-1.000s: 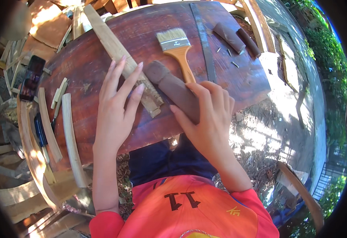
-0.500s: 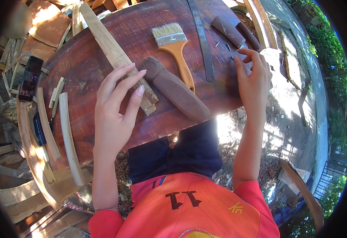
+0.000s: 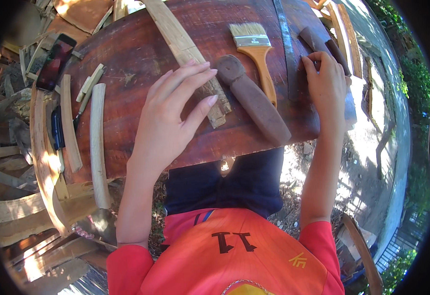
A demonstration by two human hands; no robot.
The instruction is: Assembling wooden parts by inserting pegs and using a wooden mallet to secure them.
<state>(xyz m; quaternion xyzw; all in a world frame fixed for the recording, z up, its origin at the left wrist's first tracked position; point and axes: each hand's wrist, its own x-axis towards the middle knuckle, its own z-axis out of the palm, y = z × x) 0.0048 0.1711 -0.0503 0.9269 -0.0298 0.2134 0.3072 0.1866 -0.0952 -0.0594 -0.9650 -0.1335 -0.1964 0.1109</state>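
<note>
Hand positions relative to the flat brush (image 3: 262,69).
Left hand (image 3: 168,110), left of brush: spread wide, partly covering the wooden strip (image 3: 173,34), far end cut off; contact unclear. Brown block (image 3: 259,105): just left of brush handle. Right hand (image 3: 325,83), right of brush: fingers curled, contents cannot be determined; brown piece (image 3: 311,37) partly hidden.

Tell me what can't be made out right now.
All in the head view:
Long pale wooden strip: partly hidden behind the left hand.
Right hand: its own curled fingers hide whether it holds anything.
Long grey metal strip: far end cut by the top edge.
Black rectangular phone: screen details too small.
</note>
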